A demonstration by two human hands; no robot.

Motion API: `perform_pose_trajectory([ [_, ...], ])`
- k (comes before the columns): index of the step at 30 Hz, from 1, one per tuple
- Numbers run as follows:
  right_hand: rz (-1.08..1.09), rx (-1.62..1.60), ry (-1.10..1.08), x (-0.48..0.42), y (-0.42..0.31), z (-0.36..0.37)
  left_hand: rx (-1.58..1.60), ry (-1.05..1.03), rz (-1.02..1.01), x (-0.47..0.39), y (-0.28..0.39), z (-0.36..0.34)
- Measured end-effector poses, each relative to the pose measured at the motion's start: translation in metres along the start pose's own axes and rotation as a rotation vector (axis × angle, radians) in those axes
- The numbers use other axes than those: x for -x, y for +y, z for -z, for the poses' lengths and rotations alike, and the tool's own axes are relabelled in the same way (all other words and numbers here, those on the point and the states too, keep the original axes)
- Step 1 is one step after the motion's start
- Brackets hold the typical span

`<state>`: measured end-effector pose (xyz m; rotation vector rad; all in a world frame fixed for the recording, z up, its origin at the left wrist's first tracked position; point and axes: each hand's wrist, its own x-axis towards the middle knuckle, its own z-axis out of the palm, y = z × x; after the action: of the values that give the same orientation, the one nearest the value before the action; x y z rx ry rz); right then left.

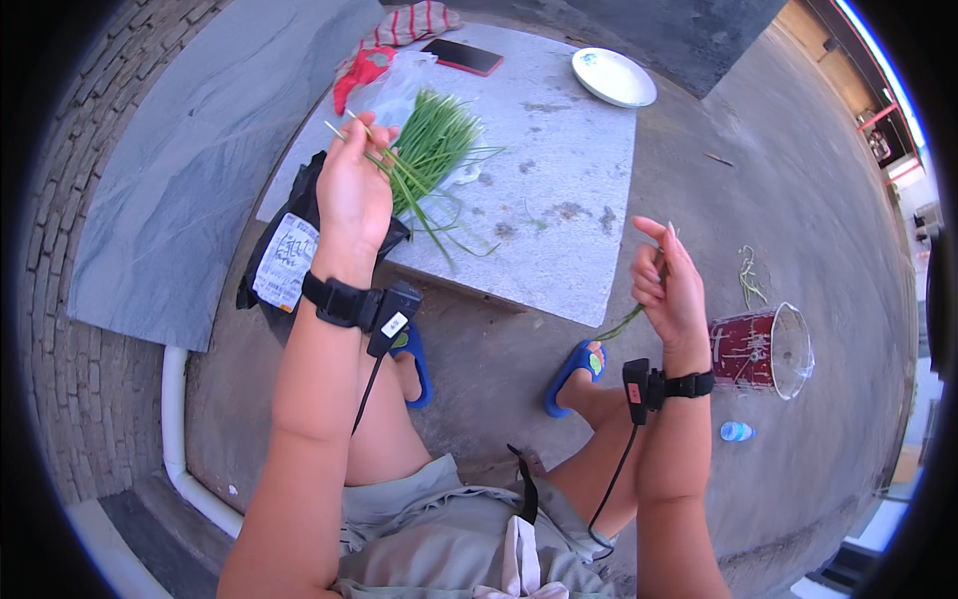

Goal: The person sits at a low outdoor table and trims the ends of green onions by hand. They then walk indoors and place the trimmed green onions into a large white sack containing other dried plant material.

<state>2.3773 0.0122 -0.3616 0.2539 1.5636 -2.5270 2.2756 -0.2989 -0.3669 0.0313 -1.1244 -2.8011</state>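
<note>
My left hand (353,187) holds a few green chive stalks (400,174) between its fingers. Their pale ends point up and left, and the leaves trail down over the slab. Just right of it, a bunch of chives (441,131) lies on a clear plastic bag (383,93), on a low stone slab (561,161). My right hand (670,281), off the slab's right edge, is closed around a wilted green strand (623,323) that hangs below it. The fingers hide the rest of that strand.
A white plate (614,77) and a phone (464,57) lie at the slab's far side, near striped cloth (408,26). A black bag (258,262) with a written label sits left. Rightward stand a red bucket (741,352), green scraps (750,277) and a bottle (737,431).
</note>
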Motion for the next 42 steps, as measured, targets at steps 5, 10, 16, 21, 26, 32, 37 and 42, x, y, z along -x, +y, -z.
perform_pose_trajectory([
  [5, -0.045, -0.106, -0.173, -0.005, 0.013, -0.022, -0.363, -0.507, 0.354, 0.058, -0.048, -0.045],
  [10, -0.091, -0.046, -0.215, -0.006, 0.021, -0.044, -0.792, -0.668, 0.249, 0.087, -0.077, -0.067],
  [16, -0.046, 0.021, -0.207, -0.011, 0.024, -0.052, -0.940, -0.723, 0.083, 0.072, -0.078, -0.061],
  [21, -0.134, 0.061, -0.278, -0.011, 0.023, -0.045, -0.447, -0.330, 0.285, 0.060, -0.069, -0.056],
  [26, -0.156, 0.196, -0.280, -0.010, 0.026, -0.039, -0.122, -0.098, 0.329, 0.043, -0.050, -0.051],
  [32, -0.182, 0.042, -0.272, -0.011, 0.030, -0.043, -0.809, -0.568, 0.242, 0.062, -0.060, -0.055],
  [37, -0.151, 0.054, -0.228, -0.007, 0.034, -0.052, -0.704, -0.612, 0.243, 0.079, -0.084, -0.059],
  [42, -0.201, 0.118, -0.293, -0.007, 0.029, -0.048, -0.448, -0.378, 0.223, 0.059, -0.068, -0.051],
])
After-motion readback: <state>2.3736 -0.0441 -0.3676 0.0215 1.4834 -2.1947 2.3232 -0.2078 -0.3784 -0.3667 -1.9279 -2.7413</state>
